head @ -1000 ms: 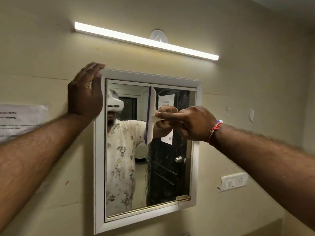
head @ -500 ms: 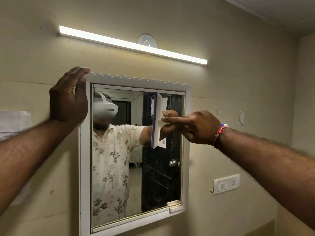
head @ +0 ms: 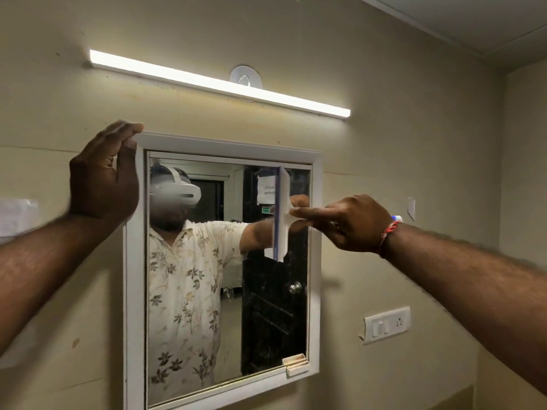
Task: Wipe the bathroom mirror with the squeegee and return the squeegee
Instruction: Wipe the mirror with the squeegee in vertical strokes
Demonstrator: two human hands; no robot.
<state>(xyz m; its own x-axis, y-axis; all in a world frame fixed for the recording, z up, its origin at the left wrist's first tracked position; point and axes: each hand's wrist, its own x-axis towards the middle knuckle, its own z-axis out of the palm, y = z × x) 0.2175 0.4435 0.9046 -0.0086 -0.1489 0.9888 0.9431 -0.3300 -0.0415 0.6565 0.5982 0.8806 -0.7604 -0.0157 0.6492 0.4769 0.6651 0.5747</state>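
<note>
A white-framed bathroom mirror (head: 315, 261) hangs on the beige wall. My right hand (head: 346, 221) grips the handle of a white squeegee (head: 282, 214) with a blue rubber edge. The blade stands upright against the glass near the mirror's upper right side. My left hand (head: 103, 176) rests on the frame's upper left corner, fingers straight along the top edge. The glass reflects a person in a floral shirt and a dark door.
A lit tube light (head: 219, 84) runs above the mirror. A white switch plate (head: 386, 325) sits on the wall at the lower right. A small white latch (head: 296, 365) is on the mirror's lower right corner. A paper notice (head: 14, 217) hangs far left.
My right hand has drawn the squeegee rightward across the upper glass, from the middle to near the right frame. My left hand stays on the upper left corner.
</note>
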